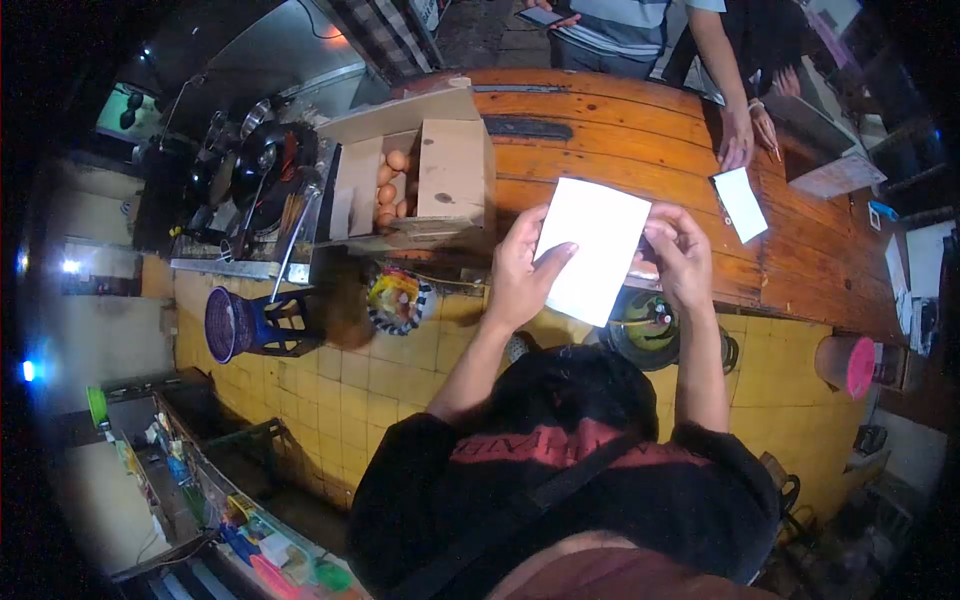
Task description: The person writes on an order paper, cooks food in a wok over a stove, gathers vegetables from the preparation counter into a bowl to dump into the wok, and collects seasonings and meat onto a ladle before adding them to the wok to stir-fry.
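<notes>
A white sheet or pad of paper point(595, 250) is held up at the wooden counter's near edge. My left hand point(525, 270) is closed on its left side, thumb across the front and fingers behind. At the right edge my right hand point(680, 255) has curled fingers pinching the paper; the fingertips are partly hidden. The side facing me looks blank. Left of my left hand, an open cardboard box point(455, 170) on the counter holds several brown eggs point(387, 192).
Across the wooden counter point(620, 130), another person's hand point(737, 140) is near a second white paper point(740, 205). Another hand holds a phone point(540, 15). A stove with a wok point(270, 165) stands left. Below are a gas cylinder point(645, 330) and a purple basket point(224, 325).
</notes>
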`<action>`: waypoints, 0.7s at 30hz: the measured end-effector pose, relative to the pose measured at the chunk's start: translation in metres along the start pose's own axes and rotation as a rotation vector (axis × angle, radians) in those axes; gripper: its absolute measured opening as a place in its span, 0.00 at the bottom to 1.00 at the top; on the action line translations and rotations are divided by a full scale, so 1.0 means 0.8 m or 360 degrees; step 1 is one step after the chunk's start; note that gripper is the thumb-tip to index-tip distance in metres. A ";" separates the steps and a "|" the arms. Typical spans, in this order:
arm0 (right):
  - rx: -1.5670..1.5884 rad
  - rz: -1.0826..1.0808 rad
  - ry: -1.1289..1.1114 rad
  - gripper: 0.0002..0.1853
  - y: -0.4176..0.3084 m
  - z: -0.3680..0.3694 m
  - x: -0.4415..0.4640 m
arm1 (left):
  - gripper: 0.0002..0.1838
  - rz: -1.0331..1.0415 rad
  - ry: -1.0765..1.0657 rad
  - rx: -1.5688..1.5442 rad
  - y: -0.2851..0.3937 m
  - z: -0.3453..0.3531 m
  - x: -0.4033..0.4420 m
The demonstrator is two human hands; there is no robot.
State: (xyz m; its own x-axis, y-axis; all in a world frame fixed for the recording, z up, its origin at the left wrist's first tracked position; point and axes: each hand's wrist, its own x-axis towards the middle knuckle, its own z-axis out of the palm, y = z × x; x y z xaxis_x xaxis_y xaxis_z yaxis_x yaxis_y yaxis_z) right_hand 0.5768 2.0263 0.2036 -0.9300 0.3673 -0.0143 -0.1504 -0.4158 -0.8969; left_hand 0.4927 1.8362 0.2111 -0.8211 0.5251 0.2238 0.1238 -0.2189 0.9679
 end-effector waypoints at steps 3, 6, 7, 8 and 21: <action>-0.0086 -0.0028 0.0043 0.03 0.011 -0.025 -0.014 | 0.23 -0.0014 -0.0016 -0.0039 -0.007 0.006 0.008; -0.0197 0.0052 0.0084 0.05 0.028 -0.044 -0.029 | 0.22 -0.0017 -0.0021 -0.0068 -0.012 0.018 0.016; -0.0251 0.0148 0.0093 0.05 0.034 -0.051 -0.037 | 0.22 -0.0018 -0.0035 -0.0065 -0.015 0.022 0.016; -0.0215 0.0209 0.0059 0.06 0.038 -0.059 -0.043 | 0.22 -0.0033 -0.0041 -0.0048 -0.018 0.026 0.020; -0.0343 -0.0049 -0.0126 0.14 0.048 -0.090 -0.078 | 0.21 -0.0120 -0.0185 -0.0090 -0.034 0.101 0.052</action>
State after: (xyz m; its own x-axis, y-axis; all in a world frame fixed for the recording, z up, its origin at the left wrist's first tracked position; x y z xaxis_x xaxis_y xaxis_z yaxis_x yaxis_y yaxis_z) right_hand 0.6533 2.0473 0.1381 -0.9507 0.3074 0.0417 -0.1120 -0.2150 -0.9702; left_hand 0.5002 1.9300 0.2034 -0.7565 0.6326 0.1658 0.0301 -0.2195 0.9751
